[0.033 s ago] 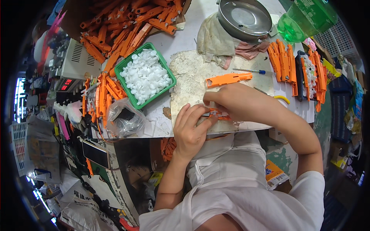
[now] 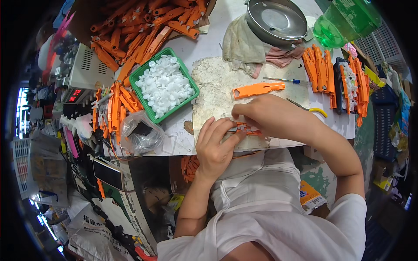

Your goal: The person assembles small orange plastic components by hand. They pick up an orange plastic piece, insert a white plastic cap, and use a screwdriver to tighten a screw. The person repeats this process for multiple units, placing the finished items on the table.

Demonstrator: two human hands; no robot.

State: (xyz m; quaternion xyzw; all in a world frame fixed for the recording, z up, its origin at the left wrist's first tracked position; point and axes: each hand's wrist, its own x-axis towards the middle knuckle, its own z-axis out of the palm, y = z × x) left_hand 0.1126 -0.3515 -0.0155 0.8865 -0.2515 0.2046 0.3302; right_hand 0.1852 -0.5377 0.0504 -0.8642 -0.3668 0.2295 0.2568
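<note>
My left hand (image 2: 216,147) is closed on the near side of an orange plastic housing (image 2: 248,128), holding it by its left end near the table's front edge. Small grey parts show inside this housing. From the right, my right hand (image 2: 265,114) reaches over it with bent fingers pressed together; their tips, and whatever they pinch, are hidden. Just beyond the hands, a second orange housing (image 2: 259,90) lies on the worn white board (image 2: 213,87).
A green tray (image 2: 157,119) of small white plastic caps (image 2: 163,85) stands left, beside heaped orange housings (image 2: 143,26). A metal bowl (image 2: 278,19), a cloth (image 2: 244,43), a pen (image 2: 287,80), yellow-handled pliers (image 2: 320,112) and a green bottle (image 2: 348,24) lie beyond and right.
My right hand has shifted very slightly to the right, and more of the pliers shows beside it. My left hand stays in place on the housing.
</note>
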